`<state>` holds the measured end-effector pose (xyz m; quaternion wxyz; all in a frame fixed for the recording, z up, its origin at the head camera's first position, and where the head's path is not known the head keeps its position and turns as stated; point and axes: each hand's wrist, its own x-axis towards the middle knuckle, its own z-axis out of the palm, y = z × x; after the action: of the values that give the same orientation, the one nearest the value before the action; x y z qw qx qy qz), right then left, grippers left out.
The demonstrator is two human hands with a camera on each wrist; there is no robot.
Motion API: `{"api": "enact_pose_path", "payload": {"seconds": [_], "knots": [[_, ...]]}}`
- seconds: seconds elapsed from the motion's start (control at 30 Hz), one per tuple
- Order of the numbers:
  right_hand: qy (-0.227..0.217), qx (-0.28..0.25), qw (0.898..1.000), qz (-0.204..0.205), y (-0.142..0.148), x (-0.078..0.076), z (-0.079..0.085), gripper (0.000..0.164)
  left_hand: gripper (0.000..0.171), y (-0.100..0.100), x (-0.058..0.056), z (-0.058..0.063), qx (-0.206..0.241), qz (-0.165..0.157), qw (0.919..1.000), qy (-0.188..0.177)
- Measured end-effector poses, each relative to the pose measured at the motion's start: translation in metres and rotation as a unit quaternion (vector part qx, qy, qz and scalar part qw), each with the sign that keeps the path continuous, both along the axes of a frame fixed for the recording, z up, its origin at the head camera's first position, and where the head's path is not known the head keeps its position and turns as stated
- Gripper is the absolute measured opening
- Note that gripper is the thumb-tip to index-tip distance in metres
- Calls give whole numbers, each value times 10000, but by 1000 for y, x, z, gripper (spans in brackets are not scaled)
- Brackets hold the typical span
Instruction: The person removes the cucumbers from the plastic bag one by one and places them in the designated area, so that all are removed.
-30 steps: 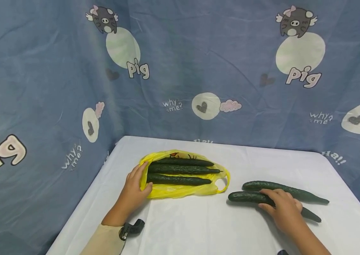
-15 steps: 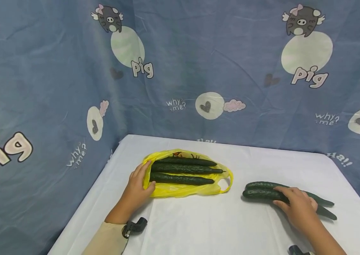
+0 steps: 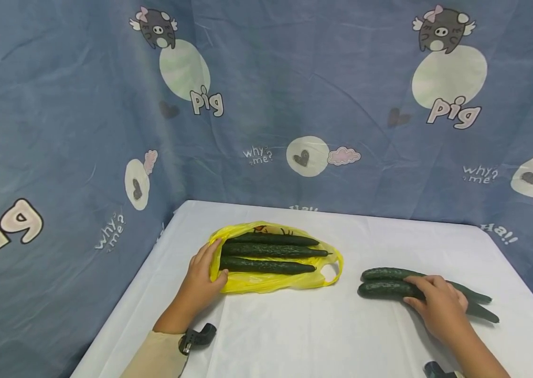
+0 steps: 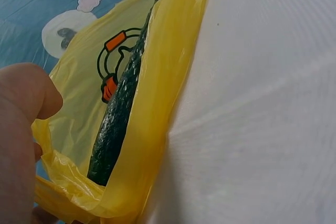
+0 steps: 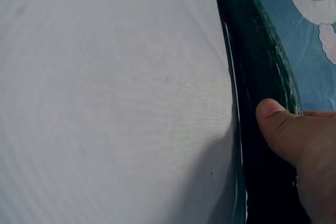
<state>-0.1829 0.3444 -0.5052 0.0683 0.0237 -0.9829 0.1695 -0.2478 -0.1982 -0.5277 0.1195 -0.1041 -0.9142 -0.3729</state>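
My right hand [image 3: 441, 307] grips a dark green cucumber [image 3: 384, 289] on the right of the table; in the right wrist view the thumb [image 5: 275, 119] presses on its near side. Right behind lies a second cucumber [image 3: 389, 273], alongside the first, their left ends nearly level. On the left, my left hand [image 3: 202, 275] holds the left end of a yellow plastic bag [image 3: 266, 284], thumb in front and fingers behind. Three cucumbers [image 3: 273, 250] lie side by side in the bag, pointing right. One cucumber [image 4: 113, 129] shows behind the bag's yellow wall in the left wrist view.
A white cloth [image 3: 295, 331] covers the table. Blue printed curtains [image 3: 247, 63] hang behind it and along its left side. The bag's loop handle [image 3: 337, 268] points toward the two cucumbers on the right.
My right hand has slid the nearer cucumber rightward, bringing its left end almost level with the other's. My left hand has stayed at the bag. The head view has shifted slightly.
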Motion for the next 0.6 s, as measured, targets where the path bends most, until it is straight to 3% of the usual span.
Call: {"api": "enact_pose_path", "payload": {"seconds": [0.6], "knots": [[-254, 34, 9991, -343, -4, 4, -3, 60, 84, 0, 1, 0, -38, 16, 10000, -10]]}}
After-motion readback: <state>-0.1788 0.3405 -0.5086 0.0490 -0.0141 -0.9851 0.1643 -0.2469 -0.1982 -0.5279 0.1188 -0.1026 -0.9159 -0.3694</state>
